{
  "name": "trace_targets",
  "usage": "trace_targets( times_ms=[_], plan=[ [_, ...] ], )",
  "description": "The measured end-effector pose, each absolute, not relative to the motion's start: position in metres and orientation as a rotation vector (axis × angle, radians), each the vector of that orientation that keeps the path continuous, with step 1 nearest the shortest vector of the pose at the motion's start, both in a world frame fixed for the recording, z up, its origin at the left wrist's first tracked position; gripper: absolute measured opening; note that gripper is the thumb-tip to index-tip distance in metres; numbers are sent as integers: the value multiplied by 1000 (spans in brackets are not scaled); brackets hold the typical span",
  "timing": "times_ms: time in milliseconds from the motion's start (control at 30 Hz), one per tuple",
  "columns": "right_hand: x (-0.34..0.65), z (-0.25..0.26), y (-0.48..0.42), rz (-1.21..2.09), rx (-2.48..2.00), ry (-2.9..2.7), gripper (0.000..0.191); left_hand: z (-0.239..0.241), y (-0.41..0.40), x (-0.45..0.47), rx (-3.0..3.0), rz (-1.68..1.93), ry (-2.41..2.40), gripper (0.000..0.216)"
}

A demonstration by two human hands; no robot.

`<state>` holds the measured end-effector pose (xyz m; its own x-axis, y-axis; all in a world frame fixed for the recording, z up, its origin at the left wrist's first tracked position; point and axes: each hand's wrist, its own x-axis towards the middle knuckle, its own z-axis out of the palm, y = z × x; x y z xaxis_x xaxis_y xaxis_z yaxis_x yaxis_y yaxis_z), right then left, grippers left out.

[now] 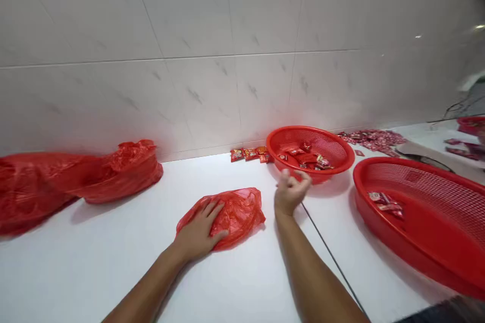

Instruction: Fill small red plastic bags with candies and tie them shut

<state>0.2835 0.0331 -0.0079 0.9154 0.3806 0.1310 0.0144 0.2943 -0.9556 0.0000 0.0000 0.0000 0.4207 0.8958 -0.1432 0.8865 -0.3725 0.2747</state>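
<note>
My left hand (200,232) lies flat with fingers spread on a crumpled, thin red plastic bag (242,212) on the white tabletop. My right hand (291,193) is raised just in front of the smaller round red basket (275,154), slightly blurred. Its fingers are partly curled and apart, and I see nothing between them. Inside that basket lie several small wrapped snack packets (322,161). A short row of red and orange packets (244,154) sits by the wall, left of the basket.
A larger red basket (361,202) at the right holds a few packets (386,204). Behind it is a pile of pink packets (379,139). Bunched red plastic bags (125,174) lie at the left. A tiled wall (197,96) borders the table, and a dark seam (329,250) crosses the tabletop.
</note>
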Motion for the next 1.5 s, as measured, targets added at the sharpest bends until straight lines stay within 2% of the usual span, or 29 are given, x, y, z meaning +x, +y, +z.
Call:
trace_targets(
  times_ms=[133,300,367,467,767,1100,1233,1500],
  plan=[
    [342,0,33,316,-1285,144,69,4,0,5,2343,79,1556,85],
    [370,7,32,781,-1096,119,83,9,-2,8,2326,63,1570,85],
    [372,9,32,926,-1069,63,71,9,-3,8,2313,82,1574,86],
    [368,7,32,967,-1049,21,48,7,-1,6,2303,100,1569,85],
    [320,-20,21,1009,-898,-134,27,2,1,3,2322,117,1538,87],
    [305,-36,19,975,-883,-356,30,-2,-6,-4,2336,143,1484,91],
    [302,-32,17,1007,-875,-402,26,-1,-10,-4,2412,148,1449,90],
    [306,-17,13,1062,-920,-416,34,0,-18,-3,2452,230,1380,82]
  ],
)
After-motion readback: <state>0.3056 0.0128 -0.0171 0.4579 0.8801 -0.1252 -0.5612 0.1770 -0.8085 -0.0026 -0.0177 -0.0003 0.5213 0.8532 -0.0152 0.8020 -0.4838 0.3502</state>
